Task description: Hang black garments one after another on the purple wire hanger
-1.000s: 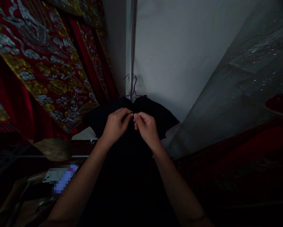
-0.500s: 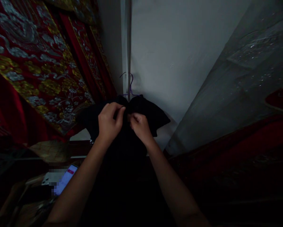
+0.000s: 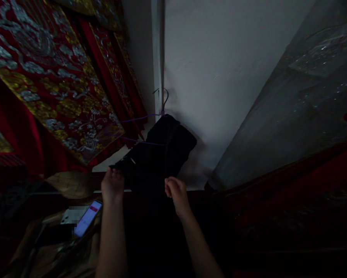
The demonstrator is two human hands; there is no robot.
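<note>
A black garment hangs by one side on a purple wire hanger, whose hook is caught on a narrow vertical pole. The hanger's left arm shows bare. My left hand is closed on the garment's edge at the lower left, pulled down from the hanger. Lower down on the right, my right hand has its fingers curled on the dark cloth. The garment's lower part merges with the darkness, so its outline there is hidden.
Red embroidered cloth with gold and silver patterns hangs on the left. A lit phone lies at lower left beside a pale object. A glossy translucent sheet leans on the right, against a pale wall.
The garment's left side has come off the hanger, baring its left arm. My left hand has moved down and left with the cloth; my right hand has moved down.
</note>
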